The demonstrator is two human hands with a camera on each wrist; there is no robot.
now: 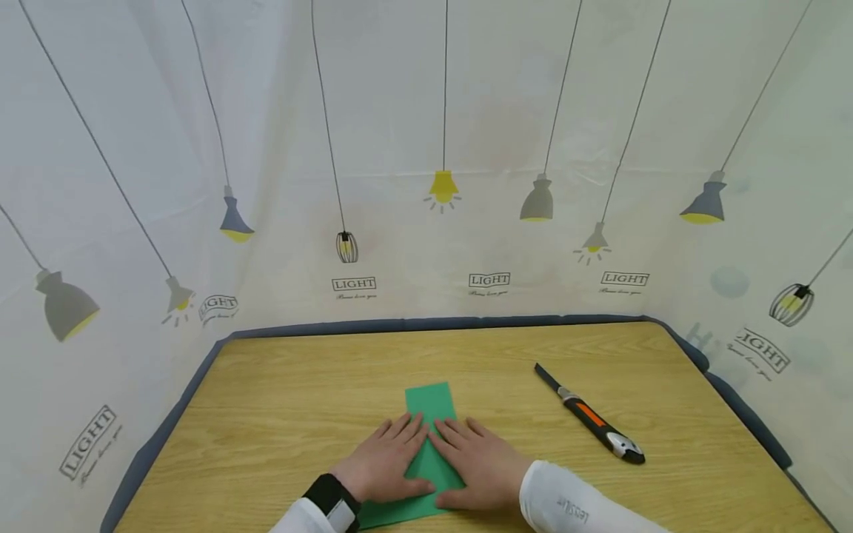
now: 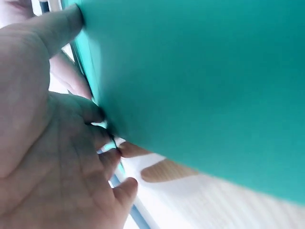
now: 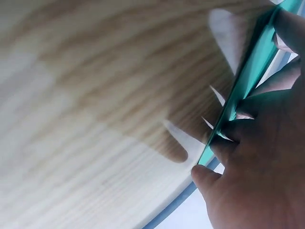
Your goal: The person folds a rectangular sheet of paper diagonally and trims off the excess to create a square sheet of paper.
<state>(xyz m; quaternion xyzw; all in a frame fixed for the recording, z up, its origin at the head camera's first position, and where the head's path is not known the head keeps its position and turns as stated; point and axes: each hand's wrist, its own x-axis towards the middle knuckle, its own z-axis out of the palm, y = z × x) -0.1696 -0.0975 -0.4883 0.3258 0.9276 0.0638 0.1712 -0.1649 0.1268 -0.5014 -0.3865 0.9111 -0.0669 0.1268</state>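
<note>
A green sheet of paper (image 1: 429, 401), apparently folded, lies lengthwise on the wooden table. My left hand (image 1: 389, 460) rests on its left side, fingers spread and pointing forward. From the other side my right hand (image 1: 488, 466) presses along the right edge with straight fingers. The two index fingertips nearly meet over the paper's middle. In the left wrist view the green surface (image 2: 200, 81) fills much of the picture, with the left fingertips at its edge. The right wrist view shows a narrow green edge (image 3: 248, 78) under the right fingertips.
A utility knife (image 1: 589, 418) with a dark blade and a black and orange handle lies to the right of my right hand, its blade pointing away. Behind the table (image 1: 320, 370), a dark blue edging meets a white curtain (image 1: 400, 111) printed with lamps.
</note>
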